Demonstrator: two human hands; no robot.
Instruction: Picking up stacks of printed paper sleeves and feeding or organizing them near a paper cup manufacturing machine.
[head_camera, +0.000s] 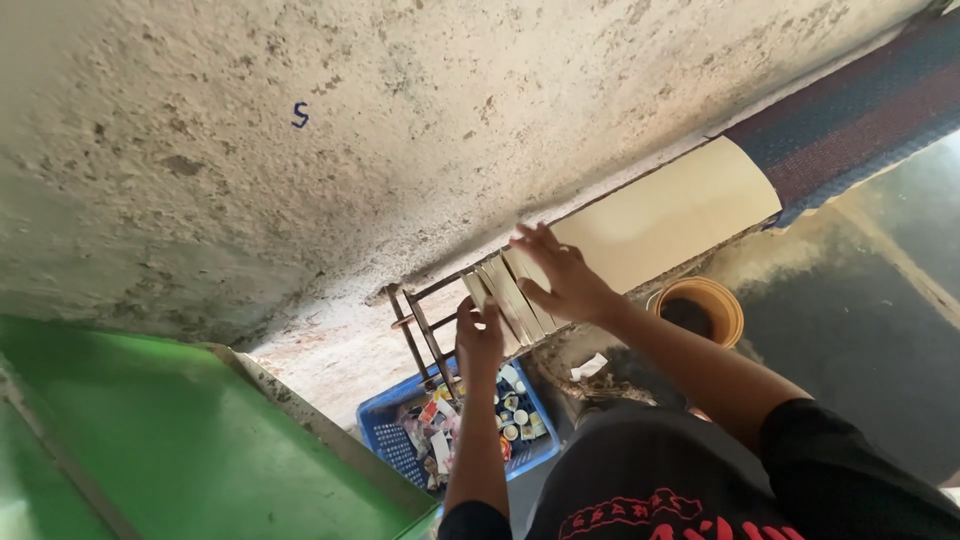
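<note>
We see our left hand (480, 338) gripping the near edge of flat tan boards (508, 292); our right hand (562, 275) lies spread on them. Small colourful packets fill the blue basket (392, 440) below.

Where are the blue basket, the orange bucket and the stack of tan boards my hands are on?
blue basket (392, 442): head view, on its mesh front wall.
orange bucket (722, 300): head view, on its rim.
tan boards (510, 295): head view, on the flat board faces between the hands.
</note>
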